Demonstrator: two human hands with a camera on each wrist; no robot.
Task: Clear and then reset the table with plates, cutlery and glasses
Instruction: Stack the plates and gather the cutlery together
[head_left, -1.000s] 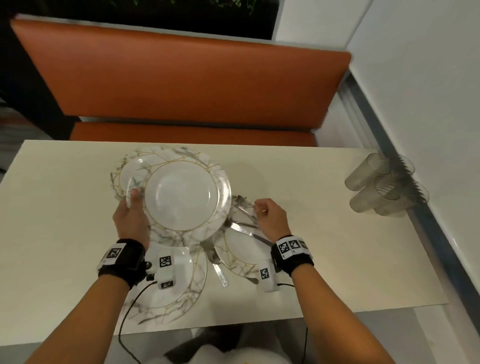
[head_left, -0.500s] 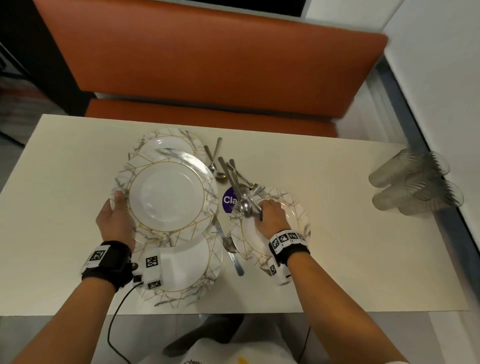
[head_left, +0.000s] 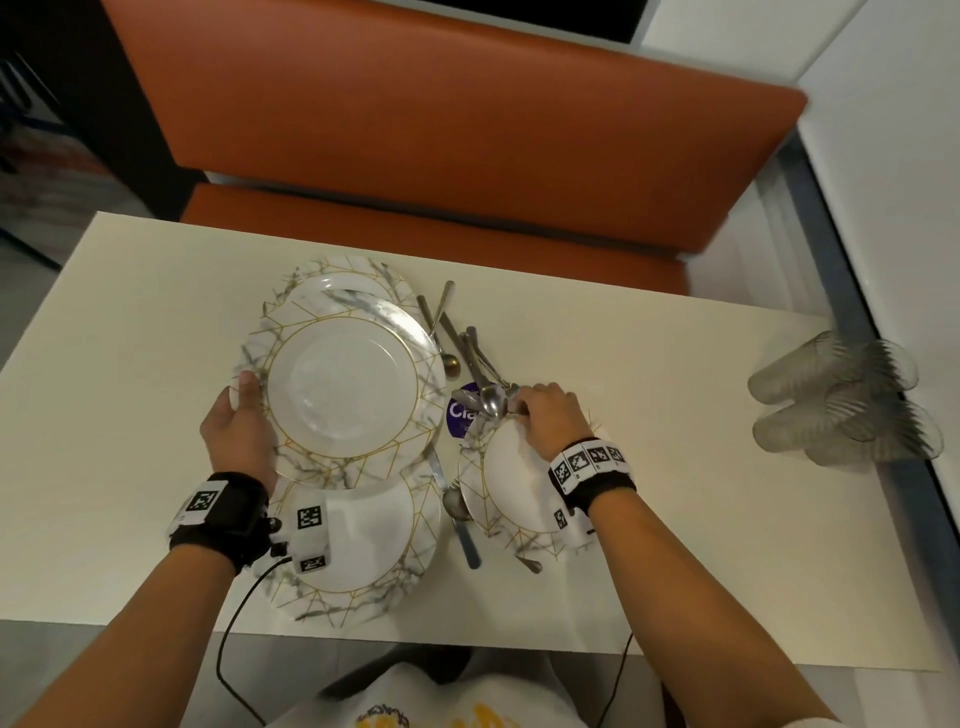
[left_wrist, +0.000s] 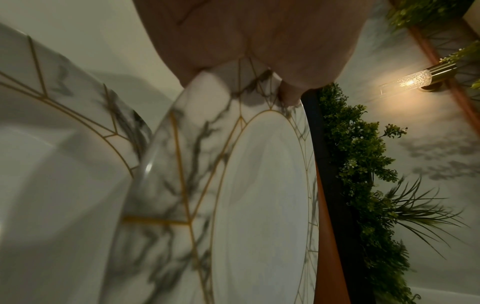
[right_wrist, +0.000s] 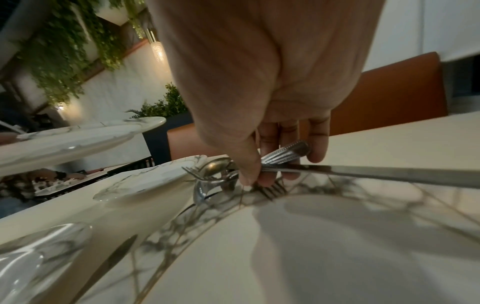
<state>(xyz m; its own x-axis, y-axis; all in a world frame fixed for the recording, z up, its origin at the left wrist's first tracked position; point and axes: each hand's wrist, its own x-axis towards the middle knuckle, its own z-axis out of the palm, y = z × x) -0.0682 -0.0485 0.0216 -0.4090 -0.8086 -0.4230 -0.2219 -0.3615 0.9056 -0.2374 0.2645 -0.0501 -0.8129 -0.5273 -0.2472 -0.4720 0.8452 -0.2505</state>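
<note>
My left hand (head_left: 240, 415) grips the left rim of a large marble-and-gold plate (head_left: 343, 384), thumb on top, and holds it raised over two more such plates, one far (head_left: 337, 275) and one near (head_left: 374, 566). The left wrist view shows the held plate (left_wrist: 259, 205) under my thumb. My right hand (head_left: 518, 404) is over the far rim of a smaller plate (head_left: 511, 499) and pinches a bundle of cutlery (head_left: 480, 374). In the right wrist view its fingers (right_wrist: 262, 179) hold a fork (right_wrist: 272, 190), a spoon (right_wrist: 215, 166) and a knife (right_wrist: 389, 174).
A knife and spoon (head_left: 461, 525) lie between the near plate and the small plate. Several clear glasses (head_left: 841, 405) lie at the table's right edge by the wall. A purple sticker (head_left: 460, 415) is on the cream table (head_left: 675, 467). An orange bench (head_left: 441, 156) runs behind.
My left hand has carried the big plate left, uncovering cutlery and the sticker. My right hand has gathered the cutlery at the small plate's far rim. The head camera tilted down.
</note>
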